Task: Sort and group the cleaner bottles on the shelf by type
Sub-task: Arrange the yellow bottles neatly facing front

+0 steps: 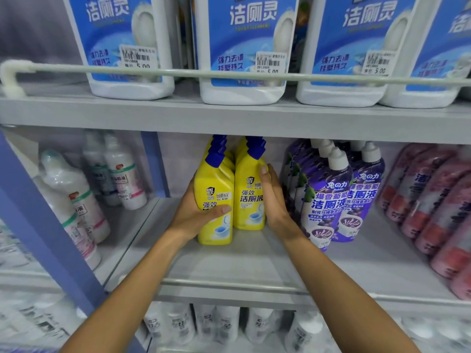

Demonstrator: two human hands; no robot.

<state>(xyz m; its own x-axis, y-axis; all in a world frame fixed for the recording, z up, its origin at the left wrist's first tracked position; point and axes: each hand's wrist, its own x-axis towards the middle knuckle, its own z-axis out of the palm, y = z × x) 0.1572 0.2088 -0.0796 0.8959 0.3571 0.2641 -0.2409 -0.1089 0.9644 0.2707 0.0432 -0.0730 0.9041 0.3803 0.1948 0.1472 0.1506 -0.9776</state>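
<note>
My left hand [196,215] gripped the left yellow bottle [216,184]. The thumb lay across its front label and the other fingers curled round its left side and out of sight. My right hand [274,200] was released, its fingers straight and laid flat against the right side of the right yellow bottle [248,197], pressing rather than gripping.

Both bottles stood upright on the middle shelf [229,266], blue caps up, touching each other and bracketed by my two hands. More yellow ones stood in rows behind them. The left bottle sat a little nearer the shelf's front edge than the right.

The purple bottles [323,200] stood just beside the back of my right hand, leaving little room on that side. Pink bottles [433,200] lay further right, white bottles [76,200] were beyond the divider to the left, and large white jugs [242,47] stood on the shelf above.

I judged that the next move turned on the pair's standing axis. With a hand on each flank, the bottles could slide as one block, straight back or sideways. The left hand was better placed to push its forward bottle into line.
</note>
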